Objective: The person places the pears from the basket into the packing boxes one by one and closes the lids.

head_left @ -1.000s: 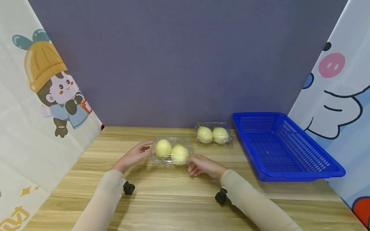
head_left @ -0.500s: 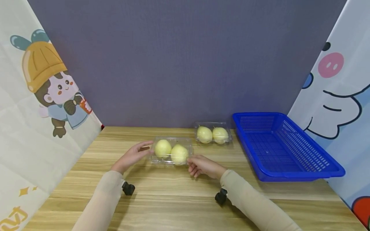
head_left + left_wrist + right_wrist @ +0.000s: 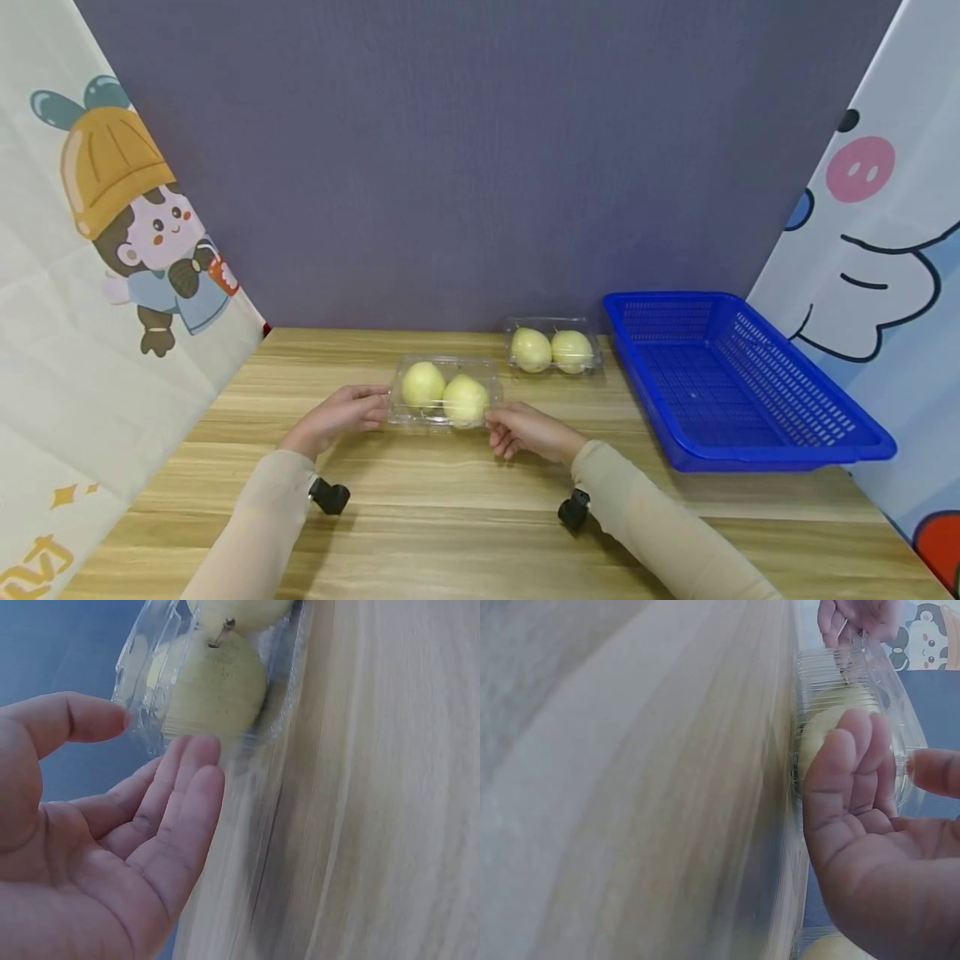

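Note:
A clear plastic clamshell box [image 3: 444, 414] with two pale yellow pears [image 3: 465, 400] inside sits on the wooden table, between the hands. My left hand [image 3: 341, 418] is at its left end. In the left wrist view, that hand's thumb tip [image 3: 114, 721] touches the box corner, while the other fingers [image 3: 196, 810] extend loosely beside it. My right hand [image 3: 531, 432] pinches the box's near right corner with thumb and curled fingers. In the right wrist view, the thumb [image 3: 935, 771] meets the rim, and the curled fingers [image 3: 855, 765] partly hide the pears.
A second clear box [image 3: 555, 323] holding two pears stands farther back, near the dark partition [image 3: 480, 167]. On the right is a blue plastic basket [image 3: 750, 454] with slotted walls. Printed cloths hang at both sides of the wooden table [image 3: 450, 525].
My left hand has drawn slightly back and down along the box's left end, its fingers now closer together. The right hand and the box stay almost where they were.

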Tool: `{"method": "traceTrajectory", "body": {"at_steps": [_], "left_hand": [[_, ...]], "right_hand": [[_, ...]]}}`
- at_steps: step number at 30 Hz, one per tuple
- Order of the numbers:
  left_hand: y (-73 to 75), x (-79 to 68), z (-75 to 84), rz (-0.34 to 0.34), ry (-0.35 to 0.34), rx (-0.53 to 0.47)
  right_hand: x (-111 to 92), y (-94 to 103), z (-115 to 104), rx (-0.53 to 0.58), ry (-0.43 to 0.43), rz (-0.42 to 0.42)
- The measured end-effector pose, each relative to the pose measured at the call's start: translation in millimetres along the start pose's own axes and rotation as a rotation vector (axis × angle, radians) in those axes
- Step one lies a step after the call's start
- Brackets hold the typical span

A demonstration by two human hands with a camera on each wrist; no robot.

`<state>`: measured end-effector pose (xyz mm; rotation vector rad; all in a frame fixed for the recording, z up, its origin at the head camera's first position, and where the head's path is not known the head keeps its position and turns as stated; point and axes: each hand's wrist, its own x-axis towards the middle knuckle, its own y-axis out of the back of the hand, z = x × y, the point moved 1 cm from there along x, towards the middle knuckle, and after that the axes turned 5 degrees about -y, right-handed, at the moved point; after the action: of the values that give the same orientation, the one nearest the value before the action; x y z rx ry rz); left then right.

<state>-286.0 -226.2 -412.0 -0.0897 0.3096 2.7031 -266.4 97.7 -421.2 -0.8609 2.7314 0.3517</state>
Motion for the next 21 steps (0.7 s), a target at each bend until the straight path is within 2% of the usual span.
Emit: {"method": "traceTrajectory", "body": {"at_steps": [6,13,21], "left_hand": [[-1.7,-0.6,-2.1,0.009,0.04,-0.072],[-2.2,-1.9,-5.9,-0.014,0.047,-0.104],[-6.7,-5.1,-8.5,-0.008,0.048,-0.163]], "right_hand": [[-0.4,-0.1,-1.0,-0.007,0.002,0.002],[-2.0,-0.2,-1.4,-0.013,0.004,-0.009],[-2.4,-0.1,-1.2,-0.007,0.008,-0.026]]}}
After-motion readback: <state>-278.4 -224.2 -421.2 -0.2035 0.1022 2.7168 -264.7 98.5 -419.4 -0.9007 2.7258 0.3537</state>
